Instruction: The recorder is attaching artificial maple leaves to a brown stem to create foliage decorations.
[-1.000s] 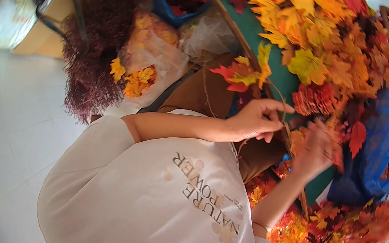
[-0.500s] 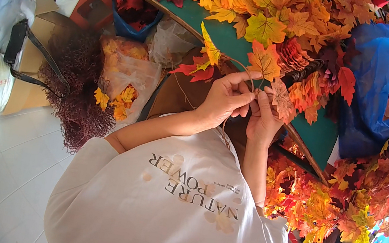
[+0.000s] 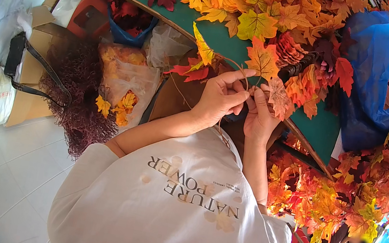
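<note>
My left hand is closed in a pinch on a thin brown vine, which loops up past the fingertips and trails down over the shirt. Close beside it, my right hand pinches the same strand near the stem of an artificial maple leaf, orange with dark veins. A faded pinkish-brown leaf stands next to the right fingers. On the vine's left part hang a yellow leaf and a red leaf. The exact pinch point is partly hidden by the fingers.
A green-topped table carries heaped yellow and orange leaves and stacked red ones. A blue bag stands at right. Leaf garlands hang below. At left are a dark purple stem bundle, a leaf-filled plastic bag and a cardboard box.
Both hands keep nearly the same grip on the vine, with only small finger shifts. The whole view has shifted slightly.
</note>
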Tool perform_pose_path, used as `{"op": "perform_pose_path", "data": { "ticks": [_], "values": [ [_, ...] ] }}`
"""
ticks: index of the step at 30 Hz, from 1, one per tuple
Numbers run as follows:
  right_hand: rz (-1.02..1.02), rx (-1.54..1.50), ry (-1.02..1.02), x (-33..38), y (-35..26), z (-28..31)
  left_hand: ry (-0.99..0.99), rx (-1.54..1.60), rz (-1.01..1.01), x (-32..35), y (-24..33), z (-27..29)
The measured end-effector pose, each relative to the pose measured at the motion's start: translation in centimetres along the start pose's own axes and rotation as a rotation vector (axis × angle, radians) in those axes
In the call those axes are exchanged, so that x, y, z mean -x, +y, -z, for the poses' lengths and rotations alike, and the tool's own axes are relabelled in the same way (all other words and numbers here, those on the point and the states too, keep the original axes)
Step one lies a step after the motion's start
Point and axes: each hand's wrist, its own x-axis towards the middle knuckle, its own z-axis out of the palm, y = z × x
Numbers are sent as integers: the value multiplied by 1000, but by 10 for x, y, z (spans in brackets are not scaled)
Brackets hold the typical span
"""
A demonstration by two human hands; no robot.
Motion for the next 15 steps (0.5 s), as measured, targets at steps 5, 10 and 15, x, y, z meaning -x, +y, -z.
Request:
{"op": "perform_pose_path", "data": {
  "ticks": [5, 10, 15],
  "values": [
    [25, 73, -3, 0, 6, 5, -3, -14, 6, -1, -1, 3],
    [-17, 7, 26, 0, 5, 1, -2, -48, -16, -2, 0, 3],
    [-68, -132, -11, -1, 10, 7, -12, -81, -34, -3, 3, 1]
  ]
}}
